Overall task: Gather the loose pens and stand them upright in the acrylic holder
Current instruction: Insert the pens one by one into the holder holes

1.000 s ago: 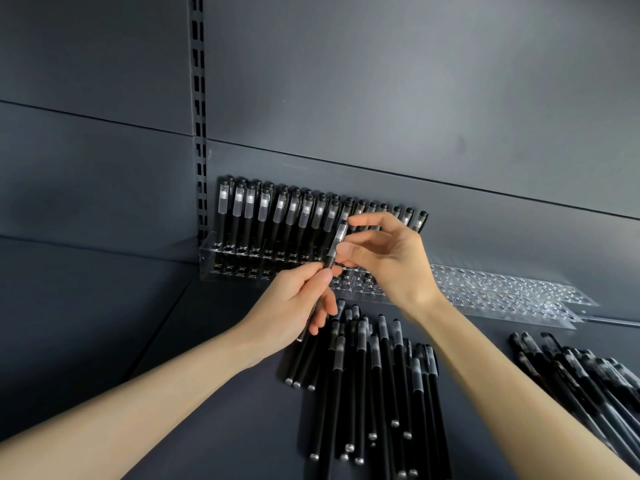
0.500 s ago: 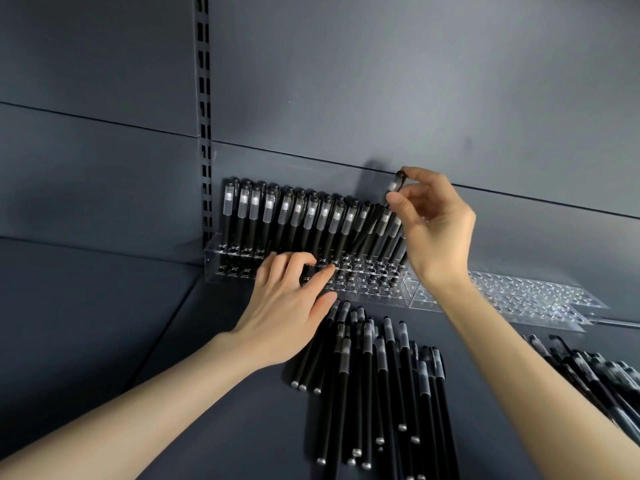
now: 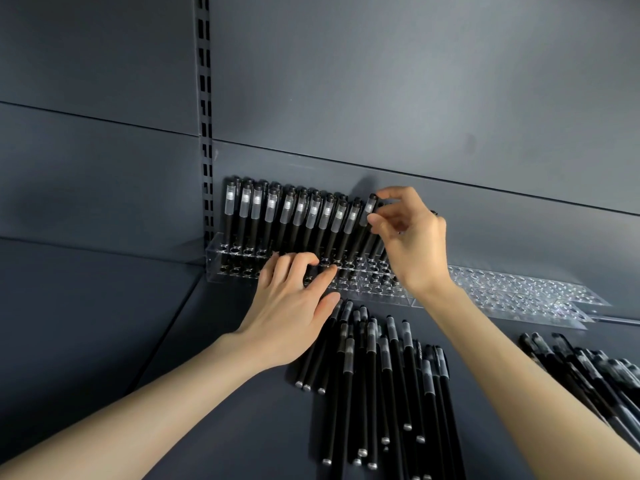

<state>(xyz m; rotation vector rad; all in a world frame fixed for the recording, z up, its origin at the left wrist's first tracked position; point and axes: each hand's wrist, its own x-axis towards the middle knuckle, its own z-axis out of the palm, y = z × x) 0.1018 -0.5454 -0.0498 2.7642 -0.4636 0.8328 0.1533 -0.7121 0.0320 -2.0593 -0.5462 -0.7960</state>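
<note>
- A clear acrylic holder point(image 3: 221, 261), a long block of round holes, sits mid-frame. Its left part holds slim matte black pens with frosted caps point(image 3: 284, 216).
- The right hand point(image 3: 412, 244) pinches the cap of the rightmost standing pen point(image 3: 367, 216) with its fingers.
- The left hand point(image 3: 291, 306) rests relaxed fingers on the holder's front.
- Loose black pens point(image 3: 370, 375) lie on the dark grey shelf point(image 3: 242, 427), lower centre.

Shop shelving: slotted metal upright point(image 3: 206, 133), grey back panel point(image 3: 415, 81), acrylic holder point(image 3: 216, 268) of identical pens point(image 3: 256, 216).

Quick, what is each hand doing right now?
Left hand: open, fingers resting on the acrylic holder.
Right hand: pinching a pen by its cap.
</note>
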